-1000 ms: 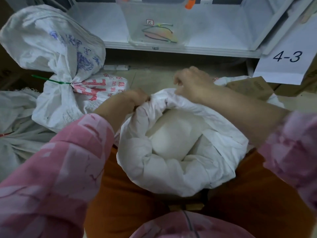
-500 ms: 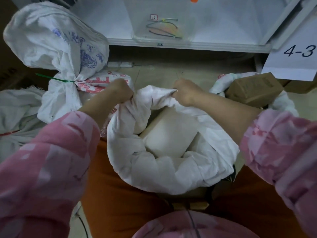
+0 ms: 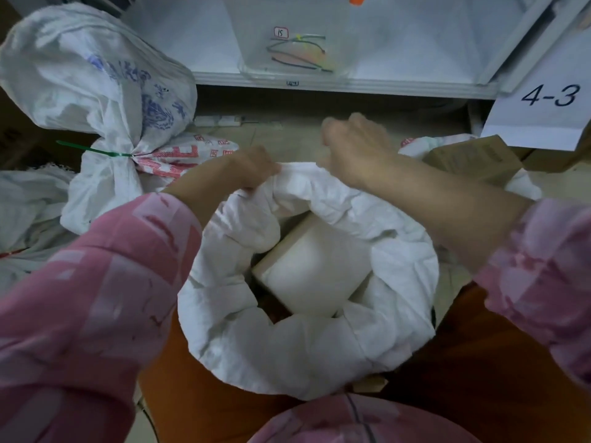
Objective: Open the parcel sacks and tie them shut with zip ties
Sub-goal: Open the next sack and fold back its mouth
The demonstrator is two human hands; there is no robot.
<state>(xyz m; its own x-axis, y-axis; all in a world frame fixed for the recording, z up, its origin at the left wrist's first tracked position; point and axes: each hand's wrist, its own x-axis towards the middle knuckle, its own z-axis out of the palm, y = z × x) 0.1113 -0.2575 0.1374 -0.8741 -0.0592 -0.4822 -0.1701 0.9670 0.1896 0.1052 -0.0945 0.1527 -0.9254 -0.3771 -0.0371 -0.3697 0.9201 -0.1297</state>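
I had the open sack (image 3: pixel 307 334) between my knees, its rim rolled down and a white box (image 3: pixel 315 270) showing inside. My left hand (image 3: pixel 252 167) pinched the far edge of the sack's rim, fingers curled into the cloth. My right hand (image 3: pixel 355 148) was at the same far edge, just right of the left; whether its curled fingers gripped the cloth I could not tell. Left of the sack lay a tied sack (image 3: pixel 96 100) cinched by a green zip tie (image 3: pixel 92 150). Beyond the sack, on a shelf (image 3: pixel 399 86), a clear bin (image 3: pixel 297 52) held spare ties.
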